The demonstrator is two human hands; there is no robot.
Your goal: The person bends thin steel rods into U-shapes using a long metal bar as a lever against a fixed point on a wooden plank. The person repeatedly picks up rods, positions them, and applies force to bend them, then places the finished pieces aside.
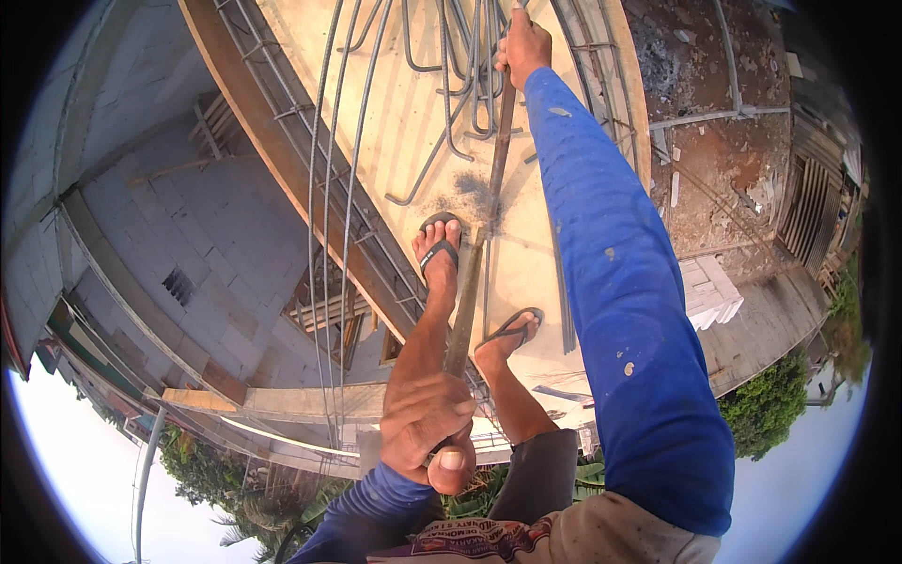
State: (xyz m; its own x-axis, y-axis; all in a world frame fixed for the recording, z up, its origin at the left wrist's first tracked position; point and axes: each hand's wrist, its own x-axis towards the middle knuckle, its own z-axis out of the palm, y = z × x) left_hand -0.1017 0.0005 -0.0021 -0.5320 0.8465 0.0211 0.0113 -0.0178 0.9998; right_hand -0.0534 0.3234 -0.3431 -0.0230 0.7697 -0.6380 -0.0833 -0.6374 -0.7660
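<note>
Closest in, the left hand is wrapped tight round the near end of a long rusty bar; the right hand clenches its far end. Two feet in sandals stand on the concrete slab, beside several bent steel rods.

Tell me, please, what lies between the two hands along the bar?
In the head view, between left hand and right hand, the bar passes the sandalled left foot.
</note>
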